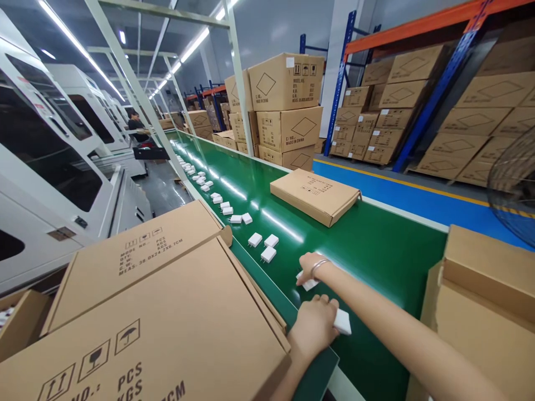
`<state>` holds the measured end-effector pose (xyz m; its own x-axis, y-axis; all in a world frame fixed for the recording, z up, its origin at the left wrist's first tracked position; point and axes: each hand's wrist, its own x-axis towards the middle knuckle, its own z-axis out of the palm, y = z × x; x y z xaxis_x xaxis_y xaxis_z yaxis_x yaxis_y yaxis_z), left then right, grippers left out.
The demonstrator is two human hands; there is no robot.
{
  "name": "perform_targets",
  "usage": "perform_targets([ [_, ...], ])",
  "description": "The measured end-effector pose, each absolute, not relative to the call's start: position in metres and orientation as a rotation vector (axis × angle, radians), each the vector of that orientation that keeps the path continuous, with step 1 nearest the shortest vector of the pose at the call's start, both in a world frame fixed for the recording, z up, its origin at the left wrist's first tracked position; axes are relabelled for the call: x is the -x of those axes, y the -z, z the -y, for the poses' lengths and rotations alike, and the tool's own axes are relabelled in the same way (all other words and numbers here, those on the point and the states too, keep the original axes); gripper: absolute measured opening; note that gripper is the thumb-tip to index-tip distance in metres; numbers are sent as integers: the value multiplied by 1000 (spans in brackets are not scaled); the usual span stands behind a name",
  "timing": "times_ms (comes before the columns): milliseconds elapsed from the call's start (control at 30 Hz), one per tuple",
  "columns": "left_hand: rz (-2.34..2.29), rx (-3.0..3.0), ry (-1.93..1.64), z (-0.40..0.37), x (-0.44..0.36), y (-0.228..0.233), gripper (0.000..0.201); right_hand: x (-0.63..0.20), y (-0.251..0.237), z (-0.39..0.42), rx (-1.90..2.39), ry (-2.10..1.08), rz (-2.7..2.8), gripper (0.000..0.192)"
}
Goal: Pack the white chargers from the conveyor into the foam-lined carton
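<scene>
Two bare hands work at the near edge of a green conveyor belt (pixel 376 250). The left hand (pixel 313 328) is curled around a small white charger block (pixel 343 322), which juts out past its fingers toward the right. The right hand (pixel 311 267), with a thin bracelet at the wrist, reaches further out over the belt; its fingers are bent down onto another white charger (pixel 308 284), gripping or about to lift it, though how tightly they close cannot be told.

Just beyond the right hand, three more chargers (pixel 264 246) lie close together on the belt, and a long loose line of the same white blocks (pixel 209 189) trails away along the left edge.

The step in hand looks like picking chargers off the belt, one per hand. The next move would seem to call for lifting the right hand's piece clear without knocking the nearby three.

Left of the hands sit large flat cardboard boxes (pixel 167 312) with printed handling marks. Another flat carton (pixel 315 196) lies on the belt further off, and a brown box (pixel 480 295) stands at the right. Stacked cartons (pixel 288 111) and warehouse shelving (pixel 418 100) fill the background; white machines (pixel 50 167) line the left.
</scene>
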<state>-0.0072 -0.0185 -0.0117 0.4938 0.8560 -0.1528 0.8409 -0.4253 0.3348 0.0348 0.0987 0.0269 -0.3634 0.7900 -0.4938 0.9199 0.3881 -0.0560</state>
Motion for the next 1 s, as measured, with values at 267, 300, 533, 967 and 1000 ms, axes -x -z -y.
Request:
perform_targets([
  [267, -1841, -2082, -228, 20, 1, 2, 24, -168, -29, -95, -1591, 406, -2435, 40],
  [300, -1927, -2061, -195, 17, -3, -1, 22, -177, -26, -89, -1577, 437, -2462, 38],
  [533, -2163, -2041, 104, -16, -47, -20, 30, -170, 0, -54, -1507, 625, -2688, 33],
  [967, -1588, -2139, -657, 44, -37, -58, 40, -155, -2, -29, -1539, 446, -2777, 49],
  [1000, -1172, -2188, -654, 60, -38, -68, 39, -152, -2, -27, -1535, 420, -2773, 48],
])
